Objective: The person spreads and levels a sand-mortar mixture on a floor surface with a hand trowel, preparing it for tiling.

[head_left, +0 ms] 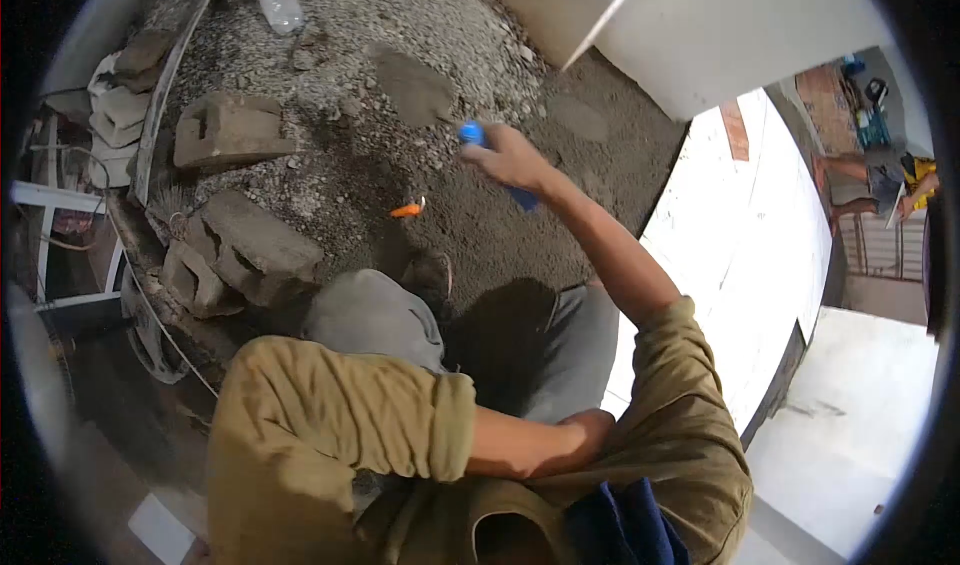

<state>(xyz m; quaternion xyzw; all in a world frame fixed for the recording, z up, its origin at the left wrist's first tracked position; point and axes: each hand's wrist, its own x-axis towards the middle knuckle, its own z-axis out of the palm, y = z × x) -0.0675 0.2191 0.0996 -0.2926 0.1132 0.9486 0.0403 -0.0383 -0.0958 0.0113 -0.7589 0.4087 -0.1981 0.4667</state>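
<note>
My right hand is stretched out over a bed of grey gravel and sand, shut on the blue handle of a trowel. The trowel's mortar-coated blade lies flat on the gravel just beyond the hand. My left arm is folded across my body. Its hand is tucked against my olive shirt, and its fingers are hidden. I am crouched, with grey trousers and one shoe showing below me.
Rough bricks lie at the left of the gravel. A small orange object rests on the sand. A plastic bottle lies at the top. A white wall rises at the right. Another person is far right.
</note>
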